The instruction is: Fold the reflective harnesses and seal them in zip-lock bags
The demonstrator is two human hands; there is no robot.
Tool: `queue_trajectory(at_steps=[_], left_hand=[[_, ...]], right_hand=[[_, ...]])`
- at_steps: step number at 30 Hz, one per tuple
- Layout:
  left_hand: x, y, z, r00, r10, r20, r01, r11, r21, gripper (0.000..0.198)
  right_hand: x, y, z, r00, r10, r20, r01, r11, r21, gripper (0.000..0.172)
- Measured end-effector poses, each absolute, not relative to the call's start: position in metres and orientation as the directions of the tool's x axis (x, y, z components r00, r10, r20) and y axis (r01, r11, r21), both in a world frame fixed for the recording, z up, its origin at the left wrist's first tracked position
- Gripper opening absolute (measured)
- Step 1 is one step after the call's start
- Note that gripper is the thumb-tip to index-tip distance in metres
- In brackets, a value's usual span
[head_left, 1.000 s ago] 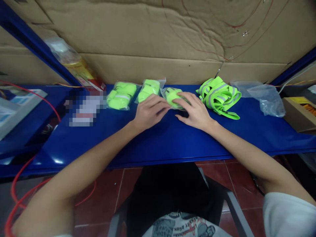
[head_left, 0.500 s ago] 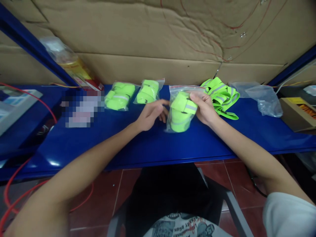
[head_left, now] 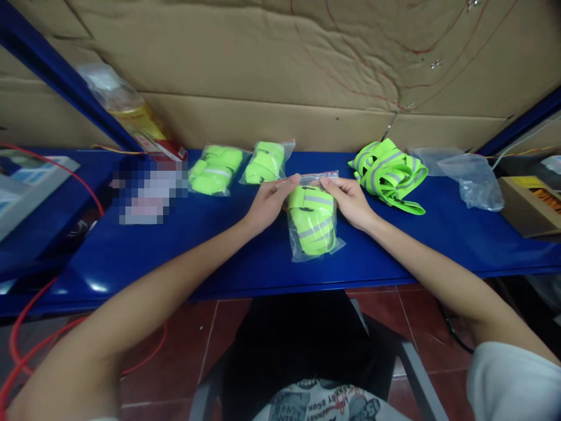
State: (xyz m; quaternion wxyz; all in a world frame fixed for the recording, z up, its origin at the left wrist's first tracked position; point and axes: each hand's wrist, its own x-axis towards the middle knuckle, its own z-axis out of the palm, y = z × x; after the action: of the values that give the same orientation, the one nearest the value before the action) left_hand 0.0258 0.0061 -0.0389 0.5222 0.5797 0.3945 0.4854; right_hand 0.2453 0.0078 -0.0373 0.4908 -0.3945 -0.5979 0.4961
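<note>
Between my hands is a clear zip bag [head_left: 312,222] with a folded neon-green strap with grey reflective stripes inside. My left hand [head_left: 269,204] pinches the left end of the bag's top edge. On the other end, my right hand [head_left: 350,202] grips the same edge, thumb on top; its other fingers are partly hidden behind the bag. Behind my left hand lie two more bagged green straps, one bag [head_left: 214,169] further left and another bag [head_left: 266,162] closer. A loose heap of green reflective strap [head_left: 390,172] lies beyond my right hand.
Empty clear bags [head_left: 471,181] lie at the right, beside an open cardboard box [head_left: 532,204]. A bottle with yellow contents [head_left: 135,120] stands at the back left. Red cable [head_left: 17,333] hangs at the left of the blue table [head_left: 245,263]. A cardboard wall [head_left: 245,70] closes off the back.
My left hand has moved from beside the bag onto its top edge. The bag has come slightly left and nearer to me, and my right hand has shifted to its top right end.
</note>
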Motion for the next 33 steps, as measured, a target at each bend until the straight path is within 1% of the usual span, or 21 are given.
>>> queue_trajectory(at_steps=[2, 4, 9, 11, 13, 19, 28, 30, 33], left_hand=[[0.026, 0.006, -0.041, 0.186, 0.969, 0.162, -0.053, -0.154, 0.987, 0.049], [0.025, 0.007, -0.044, 0.158, 0.975, 0.156, -0.054, -0.149, 0.987, 0.045], [0.026, 0.009, -0.047, 0.138, 0.987, 0.087, -0.144, -0.067, 0.987, 0.043], [0.026, 0.010, -0.048, 0.127, 0.988, 0.083, -0.164, -0.061, 0.985, 0.042], [0.025, 0.012, -0.050, 0.121, 0.987, 0.103, -0.148, -0.085, 0.985, 0.038], [0.021, 0.014, -0.053, 0.147, 0.975, 0.164, -0.087, -0.153, 0.984, 0.036], [0.026, 0.011, -0.045, 0.147, 0.986, 0.075, -0.159, -0.052, 0.986, 0.038], [0.025, 0.011, -0.045, 0.154, 0.983, 0.099, -0.150, -0.076, 0.986, 0.039], [0.023, 0.011, -0.047, 0.170, 0.970, 0.176, -0.096, -0.161, 0.982, 0.037]], right_hand=[[0.244, 0.006, -0.037, -0.190, 0.953, 0.237, 0.010, 0.243, -0.970, 0.050], [0.243, 0.006, -0.037, -0.169, 0.960, 0.223, -0.017, 0.223, -0.975, 0.048], [0.245, 0.011, -0.036, -0.080, 0.993, 0.082, -0.112, 0.072, -0.991, 0.048], [0.247, 0.013, -0.035, -0.058, 0.998, 0.022, -0.130, 0.015, -0.991, 0.049], [0.248, 0.014, -0.033, -0.048, 0.999, -0.002, -0.135, -0.008, -0.991, 0.051], [0.252, 0.015, -0.031, -0.049, 0.999, 0.017, -0.127, 0.011, -0.992, 0.048], [0.253, 0.016, -0.032, -0.026, 0.989, 0.144, -0.127, 0.140, -0.982, 0.042], [0.253, 0.015, -0.032, -0.039, 0.991, 0.127, -0.142, 0.121, -0.982, 0.041], [0.253, 0.015, -0.032, -0.071, 0.995, 0.071, -0.127, 0.062, -0.990, 0.042]])
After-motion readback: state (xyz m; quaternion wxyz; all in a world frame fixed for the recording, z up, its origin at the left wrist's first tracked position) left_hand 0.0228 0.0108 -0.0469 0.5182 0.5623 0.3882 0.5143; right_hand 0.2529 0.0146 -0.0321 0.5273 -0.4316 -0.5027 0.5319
